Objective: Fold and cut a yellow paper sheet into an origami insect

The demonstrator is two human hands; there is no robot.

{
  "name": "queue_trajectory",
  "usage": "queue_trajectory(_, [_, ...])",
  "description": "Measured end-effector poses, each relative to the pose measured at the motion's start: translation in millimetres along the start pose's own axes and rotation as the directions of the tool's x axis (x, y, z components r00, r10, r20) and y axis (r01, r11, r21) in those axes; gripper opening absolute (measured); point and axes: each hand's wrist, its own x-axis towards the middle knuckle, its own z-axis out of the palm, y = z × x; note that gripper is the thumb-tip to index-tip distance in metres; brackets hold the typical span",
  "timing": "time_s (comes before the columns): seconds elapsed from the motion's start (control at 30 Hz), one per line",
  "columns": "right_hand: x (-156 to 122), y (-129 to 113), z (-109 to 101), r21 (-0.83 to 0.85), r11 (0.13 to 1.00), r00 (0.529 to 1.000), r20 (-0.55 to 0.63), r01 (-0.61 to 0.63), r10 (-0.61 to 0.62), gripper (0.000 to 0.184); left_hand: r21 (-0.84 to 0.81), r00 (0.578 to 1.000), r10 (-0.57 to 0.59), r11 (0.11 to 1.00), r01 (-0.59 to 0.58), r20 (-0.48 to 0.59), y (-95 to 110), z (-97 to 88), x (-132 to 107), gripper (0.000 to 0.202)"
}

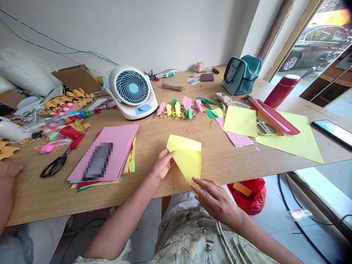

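A partly folded sheet of yellow paper (188, 156) is at the table's front edge, its lower end narrowing to a point. My left hand (164, 164) pinches the paper's upper left corner between thumb and fingers. Against the narrow lower end rests my right hand (216, 198), fingers stretched and close together; its thumb is hidden, so a grip on the paper cannot be made out. Beyond the paper stand several small folded paper figures (187, 103) in pink, yellow and green. To the right lies a yellow square sheet (240, 120) over pink and green pieces.
Left are a stack of coloured paper (121, 139) and black-handled scissors (57, 163). A white fan (132, 88) stands behind. Right are grey-handled scissors (266, 128), a red bottle (282, 91), a teal bag (242, 75) and a phone (334, 132). Another person's arm (7, 187) rests far left.
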Motion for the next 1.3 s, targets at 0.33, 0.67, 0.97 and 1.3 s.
queue_trajectory(0.33, [24.3,29.6,-15.2,0.754,0.376,0.668,0.111,-0.539,0.735,0.059,0.069,0.994,0.062,0.995,-0.068,0.092,20.3,11.6,10.4,0.044])
queue_trajectory(0.67, [93.6,76.4,-22.6,0.862,0.128,0.591,0.220,-0.490,0.776,0.044,0.184,0.968,0.174,0.961,-0.206,0.180,16.1,38.0,37.6,0.041])
queue_trajectory(0.97, [112.6,114.5,-3.4,0.816,0.150,0.613,0.284,-0.559,0.737,0.043,0.243,0.950,0.310,0.926,-0.290,-0.046,9.4,6.7,61.5,0.036])
queue_trajectory(1.3, [101.8,115.0,5.6,0.799,0.319,0.606,0.071,-0.510,0.792,0.052,0.437,0.870,0.492,0.791,-0.428,-0.039,10.5,-1.8,64.8,0.033])
